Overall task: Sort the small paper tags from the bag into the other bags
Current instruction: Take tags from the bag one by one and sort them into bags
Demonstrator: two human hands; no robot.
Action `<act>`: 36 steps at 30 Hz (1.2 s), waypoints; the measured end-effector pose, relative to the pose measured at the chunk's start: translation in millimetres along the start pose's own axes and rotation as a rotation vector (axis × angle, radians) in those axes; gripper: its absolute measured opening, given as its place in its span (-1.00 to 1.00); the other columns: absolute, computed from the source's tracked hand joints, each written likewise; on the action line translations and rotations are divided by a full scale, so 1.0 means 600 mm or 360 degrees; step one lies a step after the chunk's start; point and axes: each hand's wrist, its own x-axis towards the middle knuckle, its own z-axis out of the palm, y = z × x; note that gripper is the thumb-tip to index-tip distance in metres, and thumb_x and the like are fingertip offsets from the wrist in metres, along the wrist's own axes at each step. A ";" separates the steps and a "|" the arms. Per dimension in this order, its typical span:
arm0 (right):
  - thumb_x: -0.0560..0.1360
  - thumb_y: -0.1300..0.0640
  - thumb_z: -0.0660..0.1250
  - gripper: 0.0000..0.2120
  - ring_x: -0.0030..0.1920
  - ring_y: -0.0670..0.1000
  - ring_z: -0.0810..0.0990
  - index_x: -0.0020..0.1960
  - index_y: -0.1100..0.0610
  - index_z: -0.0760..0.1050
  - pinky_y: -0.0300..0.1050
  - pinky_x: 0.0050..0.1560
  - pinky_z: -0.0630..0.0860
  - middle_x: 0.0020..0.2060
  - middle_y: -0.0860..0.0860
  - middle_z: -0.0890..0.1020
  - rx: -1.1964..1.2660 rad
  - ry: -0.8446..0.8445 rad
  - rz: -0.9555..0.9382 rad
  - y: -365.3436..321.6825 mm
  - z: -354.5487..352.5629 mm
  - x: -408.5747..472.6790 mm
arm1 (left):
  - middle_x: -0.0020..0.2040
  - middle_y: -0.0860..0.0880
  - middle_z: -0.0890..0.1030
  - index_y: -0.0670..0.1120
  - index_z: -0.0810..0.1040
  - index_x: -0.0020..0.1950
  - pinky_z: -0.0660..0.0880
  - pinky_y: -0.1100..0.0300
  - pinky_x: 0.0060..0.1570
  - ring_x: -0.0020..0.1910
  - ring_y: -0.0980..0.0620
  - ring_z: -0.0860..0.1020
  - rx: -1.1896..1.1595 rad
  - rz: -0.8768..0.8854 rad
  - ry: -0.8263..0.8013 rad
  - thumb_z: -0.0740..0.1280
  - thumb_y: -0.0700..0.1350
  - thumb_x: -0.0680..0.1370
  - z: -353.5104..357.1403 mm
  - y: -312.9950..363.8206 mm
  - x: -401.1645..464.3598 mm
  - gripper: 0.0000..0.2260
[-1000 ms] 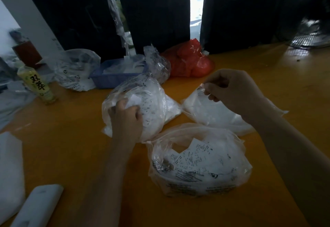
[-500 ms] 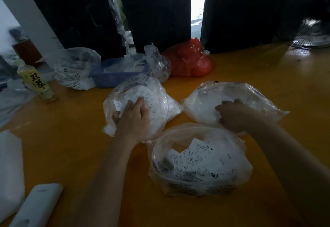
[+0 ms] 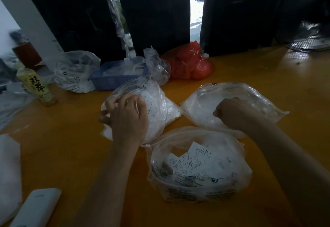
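Tags [image 3: 194,162], printed white paper slips, lie heaped in the open clear bag [image 3: 196,187] at 6 o'clock on the orange table [image 3: 71,146]; their print is too small to read. Left hand [image 3: 127,119] rests at 10 o'clock on a bulging clear bag of tags [image 3: 159,105], fingers curled into the film, though whether they pinch it cannot be told; right hand [image 3: 232,114] sits at 2 o'clock on a flatter clear bag [image 3: 250,98], fingers tucked under and hidden, grip undeterminable. Blue tray [image 3: 110,80], red bag [image 3: 191,64] and a labelled bottle [image 3: 38,85] stand behind, dim.
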 end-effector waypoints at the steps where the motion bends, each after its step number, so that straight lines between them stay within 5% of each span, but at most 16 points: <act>1: 0.66 0.10 0.28 -0.78 -0.22 -0.02 0.63 -0.05 0.09 0.68 -0.09 -0.20 0.55 -0.10 0.01 0.73 -0.0001 0.0024 0.0015 0.000 -0.003 -0.002 | 0.34 0.00 0.60 -0.03 0.65 0.25 0.21 -0.18 0.40 0.44 -0.11 0.29 -0.0032 0.0015 0.0018 -0.12 0.17 0.65 -0.001 0.005 -0.002 -0.41; 7: 0.62 0.15 0.33 -0.86 -0.26 -0.13 0.56 -0.01 0.07 0.68 -0.24 -0.34 0.40 -0.21 -0.09 0.65 0.0083 0.0151 0.0079 -0.005 -0.030 -0.013 | 0.23 0.03 0.64 -0.03 0.66 0.21 0.22 0.11 0.32 0.31 -0.04 0.47 -0.0374 0.0170 -0.0078 0.08 0.13 0.65 0.000 0.038 -0.013 -0.57; 9: 0.60 0.20 0.37 -0.90 -0.33 -0.12 0.60 0.02 0.07 0.66 -0.23 -0.36 0.43 -0.29 -0.12 0.65 0.0575 0.0212 0.0046 -0.015 -0.040 -0.016 | 0.20 0.15 0.62 0.06 0.63 0.25 0.41 0.09 0.23 0.21 0.11 0.50 -0.0634 0.0192 -0.0258 0.21 0.12 0.65 -0.003 0.060 -0.025 -0.70; 11: 0.58 0.22 0.41 -0.93 -0.34 -0.12 0.66 -0.01 0.07 0.62 -0.24 -0.40 0.51 -0.33 -0.09 0.70 0.1081 0.0262 -0.0006 -0.027 -0.054 -0.031 | 0.16 0.27 0.60 0.13 0.59 0.30 0.50 0.28 0.06 0.12 0.26 0.53 -0.0882 0.0190 -0.0514 0.29 0.14 0.66 -0.006 0.082 -0.040 -0.75; 15: 0.56 0.17 0.43 -0.95 -0.24 -0.16 0.70 -0.05 0.03 0.62 -0.30 -0.29 0.56 -0.26 -0.15 0.73 0.1482 0.0137 -0.0267 -0.055 -0.075 -0.062 | 0.14 0.29 0.64 0.21 0.54 0.33 0.54 0.45 -0.05 0.08 0.33 0.61 -0.1399 -0.0088 -0.0959 0.38 0.31 0.53 -0.011 0.114 -0.061 -0.59; 18: 0.51 0.07 0.48 -0.94 -0.24 -0.15 0.67 -0.11 -0.07 0.67 -0.39 -0.32 0.55 -0.25 -0.16 0.70 0.1455 0.0107 -0.0344 -0.067 -0.084 -0.074 | 0.12 0.03 0.71 0.07 0.59 0.32 0.64 0.25 -0.02 0.06 0.08 0.72 -0.1799 -0.0389 -0.1087 0.47 0.22 0.50 -0.016 0.124 -0.068 -0.56; 21: 0.50 0.05 0.50 -0.96 -0.26 -0.15 0.67 -0.12 -0.09 0.68 -0.43 -0.31 0.53 -0.27 -0.16 0.70 0.1430 0.0119 -0.0379 -0.074 -0.086 -0.080 | -0.01 -0.04 0.75 -0.06 0.66 0.22 0.64 0.22 -0.08 -0.02 0.01 0.73 -0.1956 -0.0580 -0.1017 0.48 -0.04 0.58 -0.019 0.123 -0.066 -0.76; 25: 0.50 0.14 0.51 -0.96 -0.21 0.00 0.71 -0.05 0.07 0.67 -0.18 -0.15 0.67 -0.22 0.02 0.72 0.1628 0.0065 -0.0326 -0.071 -0.083 -0.077 | -0.01 -0.10 0.76 -0.12 0.69 0.09 0.61 0.25 -0.15 -0.09 0.03 0.71 -0.2126 -0.0788 -0.0937 0.46 -0.21 0.58 -0.018 0.117 -0.057 -0.90; 28: 0.49 0.12 0.51 -0.95 -0.26 -0.03 0.70 -0.13 0.07 0.67 -0.24 -0.23 0.63 -0.27 -0.01 0.71 0.1613 0.0110 -0.0335 -0.067 -0.081 -0.074 | 0.05 -0.17 0.75 -0.11 0.70 0.08 0.61 0.25 -0.16 -0.03 -0.01 0.71 -0.2137 -0.0834 -0.0922 0.51 -0.20 0.52 -0.021 0.113 -0.051 -0.85; 32: 0.50 -0.01 0.48 -0.90 -0.32 -0.13 0.69 -0.19 -0.08 0.65 -0.30 -0.29 0.62 -0.31 -0.12 0.70 0.1276 0.0166 -0.0448 -0.078 -0.074 -0.075 | 0.07 -0.14 0.75 -0.12 0.64 0.22 0.59 0.29 -0.27 0.01 -0.02 0.74 -0.2195 -0.0842 -0.1120 0.58 -0.04 0.37 -0.027 0.113 -0.050 -0.55; 36: 0.61 -0.09 0.32 -0.72 -0.37 -0.11 0.68 -0.18 0.02 0.63 -0.18 -0.25 0.64 -0.35 -0.10 0.70 0.1061 0.0128 -0.0361 -0.082 -0.070 -0.071 | 0.06 -0.28 0.73 -0.27 0.64 0.10 0.65 0.26 -0.12 0.01 -0.12 0.75 -0.2371 -0.1018 -0.0971 0.53 -0.29 0.41 -0.020 0.105 -0.046 -0.72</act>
